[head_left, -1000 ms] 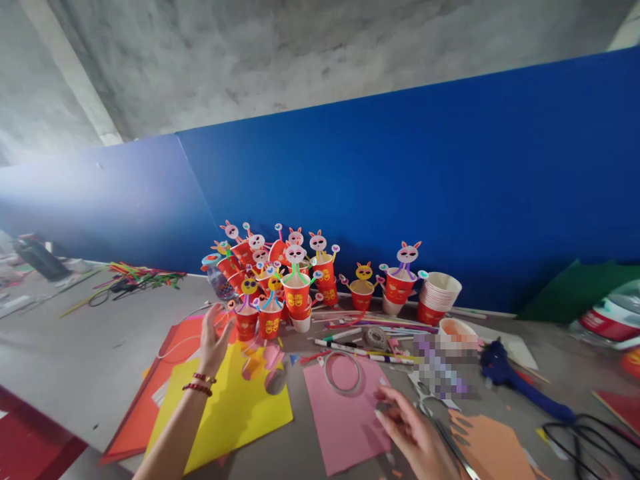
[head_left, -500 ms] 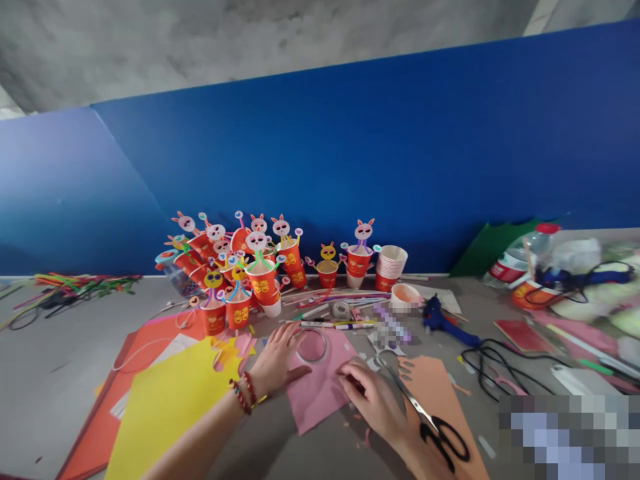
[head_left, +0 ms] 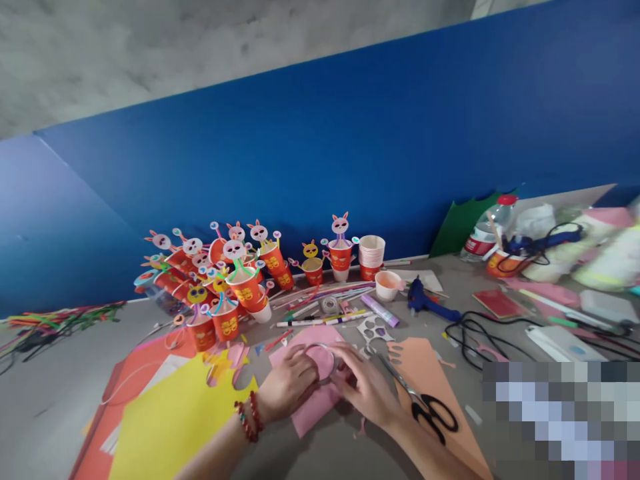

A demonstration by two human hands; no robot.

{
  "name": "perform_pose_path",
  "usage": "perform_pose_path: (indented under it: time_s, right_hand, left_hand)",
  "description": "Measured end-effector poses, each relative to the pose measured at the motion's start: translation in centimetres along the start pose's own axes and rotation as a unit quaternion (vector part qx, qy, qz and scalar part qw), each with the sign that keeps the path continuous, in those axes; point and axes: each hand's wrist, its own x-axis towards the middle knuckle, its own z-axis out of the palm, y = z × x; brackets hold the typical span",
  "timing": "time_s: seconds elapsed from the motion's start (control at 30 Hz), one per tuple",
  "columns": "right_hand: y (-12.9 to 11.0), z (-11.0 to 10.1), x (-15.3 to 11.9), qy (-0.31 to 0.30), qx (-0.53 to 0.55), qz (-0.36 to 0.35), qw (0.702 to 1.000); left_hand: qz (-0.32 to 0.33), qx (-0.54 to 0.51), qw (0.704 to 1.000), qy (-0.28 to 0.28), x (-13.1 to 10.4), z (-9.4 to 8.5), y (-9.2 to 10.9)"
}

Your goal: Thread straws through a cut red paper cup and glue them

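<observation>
On a sheet of pink paper (head_left: 315, 414) lies a thin, clear-looking round ring (head_left: 319, 345), with pink showing through its middle. My left hand (head_left: 289, 383) is at the ring's left side, fingers curled in against its edge. My right hand (head_left: 367, 387) holds the opposite side, its index finger over the rim and thumb close below. Whatever else the right fingertips may pinch is hidden. Just right of that hand, black-handled scissors (head_left: 426, 402) lie across an orange sheet (head_left: 453, 427) with cut-outs along its top edge.
Red paper cups with rabbit faces (head_left: 245, 287) crowd the back left. Stacked cups (head_left: 371, 259), pens (head_left: 310, 323), a purple glue stick (head_left: 380, 311) and a blue glue gun (head_left: 425, 300) lie behind the hands. Yellow paper (head_left: 175, 413) is at left; a black cable (head_left: 480, 327) coils at right.
My right hand has moved from the pink paper's right edge to the ring. My left hand's spread fingers have curled in beside the ring. The view has shifted right.
</observation>
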Motion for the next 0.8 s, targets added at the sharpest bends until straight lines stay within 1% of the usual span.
perform_pose_path:
  time_s: [0.07, 0.13, 0.23, 0.4, 0.47, 0.6, 0.7, 0.8]
  right_hand:
    - [-0.2, 0.0, 0.1, -0.032, -0.013, 0.003, 0.999]
    - [-0.4, 0.1, 0.1, -0.041, -0.024, 0.019, 0.999]
    - [-0.6, 0.2, 0.1, -0.02, -0.034, 0.028, 0.999]
    - [-0.4, 0.1, 0.2, 0.016, -0.049, 0.024, 0.998]
    - [-0.2, 0.1, 0.1, 0.014, -0.046, 0.017, 0.999]
    - [0.3, 0.3, -0.1, 0.005, -0.021, -0.004, 1.0]
    - [0.4, 0.3, -0.2, 0.015, -0.014, -0.002, 1.0]
    - [0.1, 0.0, 0.0, 0.001, -0.016, 0.021, 1.0]
  left_hand:
    - [0.006, -0.007, 1.0, 0.005, 0.1, 0.2, 0.0]
    - [0.002, -0.017, 1.0, 0.015, 0.2, 0.4, -0.1]
    - [-0.016, -0.031, 0.999, 0.038, 0.2, 0.5, -0.2]
    - [-0.098, -0.046, 0.993, 0.045, 0.2, 0.5, -0.3]
    - [-0.105, -0.054, 0.992, 0.036, 0.1, 0.7, -0.5]
    - [-0.088, -0.056, 0.994, 0.024, 0.1, 0.9, -0.7]
    - [-0.091, -0.062, 0.993, 0.029, 0.0, 0.4, -0.8]
    - [-0.114, -0.05, 0.992, 0.02, -0.4, -0.7, -0.9]
